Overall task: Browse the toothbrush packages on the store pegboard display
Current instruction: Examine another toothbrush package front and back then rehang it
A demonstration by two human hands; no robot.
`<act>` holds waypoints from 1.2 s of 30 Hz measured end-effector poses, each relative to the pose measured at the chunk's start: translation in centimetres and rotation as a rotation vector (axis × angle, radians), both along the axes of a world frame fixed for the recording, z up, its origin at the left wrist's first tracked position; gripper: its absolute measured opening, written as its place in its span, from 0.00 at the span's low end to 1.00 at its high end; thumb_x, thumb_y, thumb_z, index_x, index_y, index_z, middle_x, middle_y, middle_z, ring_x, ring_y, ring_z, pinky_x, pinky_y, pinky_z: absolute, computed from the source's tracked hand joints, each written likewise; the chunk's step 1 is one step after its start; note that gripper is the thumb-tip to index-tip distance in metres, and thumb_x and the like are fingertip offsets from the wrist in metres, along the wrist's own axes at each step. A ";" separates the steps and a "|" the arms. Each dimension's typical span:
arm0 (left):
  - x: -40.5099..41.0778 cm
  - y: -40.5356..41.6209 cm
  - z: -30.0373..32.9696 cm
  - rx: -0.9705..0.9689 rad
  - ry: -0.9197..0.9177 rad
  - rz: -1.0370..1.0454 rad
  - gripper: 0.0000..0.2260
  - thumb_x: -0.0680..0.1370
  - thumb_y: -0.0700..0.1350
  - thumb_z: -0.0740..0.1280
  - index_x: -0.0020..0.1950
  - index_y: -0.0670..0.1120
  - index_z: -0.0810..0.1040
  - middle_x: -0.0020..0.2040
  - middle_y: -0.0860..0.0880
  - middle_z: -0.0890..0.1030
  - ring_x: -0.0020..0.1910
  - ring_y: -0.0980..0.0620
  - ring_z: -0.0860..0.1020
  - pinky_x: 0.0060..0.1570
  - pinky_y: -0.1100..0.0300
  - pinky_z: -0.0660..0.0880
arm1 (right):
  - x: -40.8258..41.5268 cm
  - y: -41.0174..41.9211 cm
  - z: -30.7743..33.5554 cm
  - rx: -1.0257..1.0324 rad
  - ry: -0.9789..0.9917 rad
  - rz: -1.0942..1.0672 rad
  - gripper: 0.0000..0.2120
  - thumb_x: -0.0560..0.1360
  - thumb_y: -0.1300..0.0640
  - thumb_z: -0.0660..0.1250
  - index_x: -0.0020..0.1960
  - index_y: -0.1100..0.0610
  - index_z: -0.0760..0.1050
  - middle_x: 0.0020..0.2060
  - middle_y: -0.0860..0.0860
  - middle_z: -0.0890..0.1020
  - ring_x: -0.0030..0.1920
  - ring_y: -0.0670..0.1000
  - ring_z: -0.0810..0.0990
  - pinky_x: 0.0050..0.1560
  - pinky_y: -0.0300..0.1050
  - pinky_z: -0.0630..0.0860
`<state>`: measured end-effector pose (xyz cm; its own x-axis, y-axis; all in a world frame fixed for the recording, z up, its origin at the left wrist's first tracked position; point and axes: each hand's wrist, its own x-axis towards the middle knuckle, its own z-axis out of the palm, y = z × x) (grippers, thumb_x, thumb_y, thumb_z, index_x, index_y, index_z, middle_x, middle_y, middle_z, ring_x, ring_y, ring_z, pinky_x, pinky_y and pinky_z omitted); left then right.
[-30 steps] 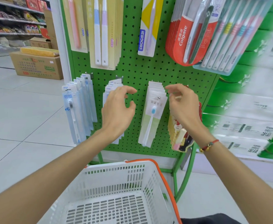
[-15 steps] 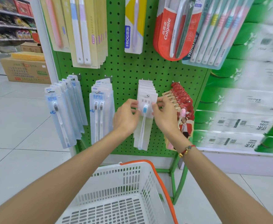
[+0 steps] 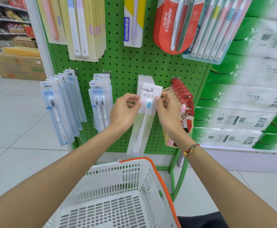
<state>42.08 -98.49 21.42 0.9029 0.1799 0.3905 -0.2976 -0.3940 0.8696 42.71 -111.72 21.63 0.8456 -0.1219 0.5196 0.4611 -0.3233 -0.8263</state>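
The front toothbrush package (image 3: 148,102) is pinched by the left hand (image 3: 123,111) and the right hand (image 3: 167,111); if pulled askew, its hang hole could be torn on the peg (image 3: 148,90).

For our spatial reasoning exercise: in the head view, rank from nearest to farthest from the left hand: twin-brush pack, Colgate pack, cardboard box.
From the left hand:
1. Twin-brush pack, just to its left.
2. Colgate pack, upper right on the pegboard.
3. Cardboard box, far left on the floor.
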 end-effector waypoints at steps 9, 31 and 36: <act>-0.6 0.6 0.8 -0.100 0.133 -0.164 0.07 0.79 0.44 0.66 0.57 0.50 0.75 0.54 0.52 0.78 0.56 0.54 0.76 0.60 0.58 0.73 | -0.8 -0.4 0.8 0.045 0.069 0.053 0.03 0.82 0.60 0.59 0.54 0.55 0.71 0.38 0.45 0.77 0.31 0.29 0.73 0.34 0.24 0.68; -6.7 5.3 -3.3 0.041 0.399 -0.388 0.04 0.79 0.45 0.66 0.52 0.53 0.79 0.46 0.59 0.83 0.47 0.62 0.81 0.49 0.65 0.77 | -4.1 0.6 -2.1 0.168 0.452 0.191 0.07 0.81 0.55 0.63 0.57 0.53 0.77 0.52 0.52 0.83 0.53 0.53 0.81 0.58 0.47 0.78; -7.4 5.1 -5.3 -0.184 0.423 -0.288 0.06 0.79 0.43 0.66 0.54 0.48 0.80 0.47 0.52 0.84 0.45 0.56 0.82 0.45 0.64 0.80 | -4.2 2.0 -3.2 0.095 0.546 0.238 0.13 0.81 0.48 0.61 0.60 0.55 0.75 0.48 0.52 0.82 0.45 0.49 0.80 0.52 0.42 0.78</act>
<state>34.72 -93.37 16.12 0.9972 -0.0670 -0.0325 0.0200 -0.1786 0.9837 38.55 -109.72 18.39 0.9969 0.0787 -0.0011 0.0128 -0.1764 -0.9842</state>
